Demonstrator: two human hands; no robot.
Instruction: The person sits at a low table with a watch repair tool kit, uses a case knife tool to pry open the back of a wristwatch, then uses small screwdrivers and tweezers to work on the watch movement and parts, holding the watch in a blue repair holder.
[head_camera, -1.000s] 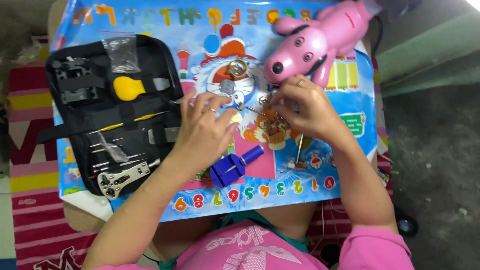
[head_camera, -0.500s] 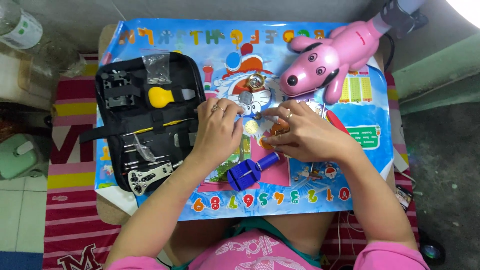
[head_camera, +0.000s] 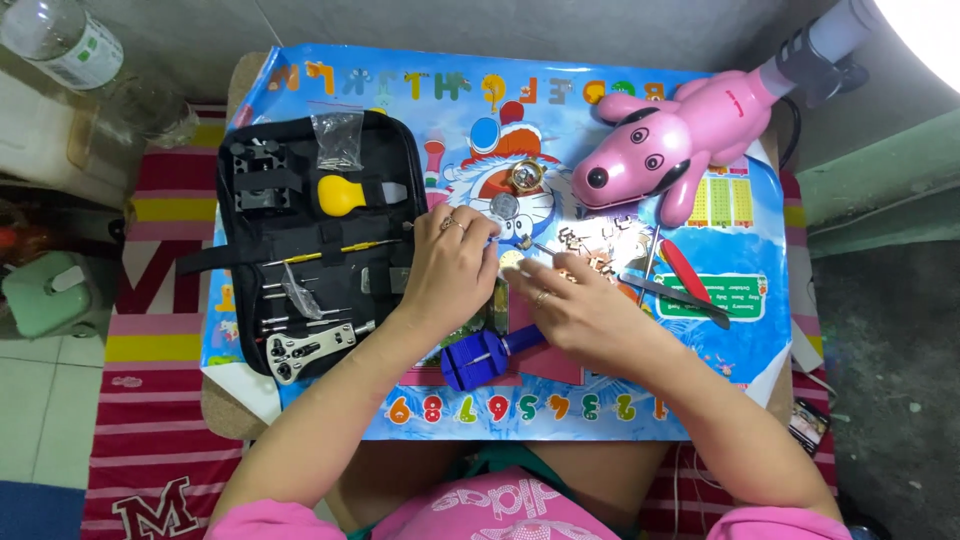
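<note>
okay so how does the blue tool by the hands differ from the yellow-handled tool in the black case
The blue tool lies loose on the colourful mat, beside the right hand; the yellow-handled tool sits strapped inside the open black case, beyond the left hand. The blue one is blocky with a short handle; the yellow one has a rounded bulb grip. Neither is held by a hand.

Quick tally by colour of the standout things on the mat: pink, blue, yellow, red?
Pink: 1, dog-shaped lamp
Blue: 1, clamp tool
Yellow: 1, bulb-handled tool in the black case
Red: 1, red-handled tool
Total: 4
</note>
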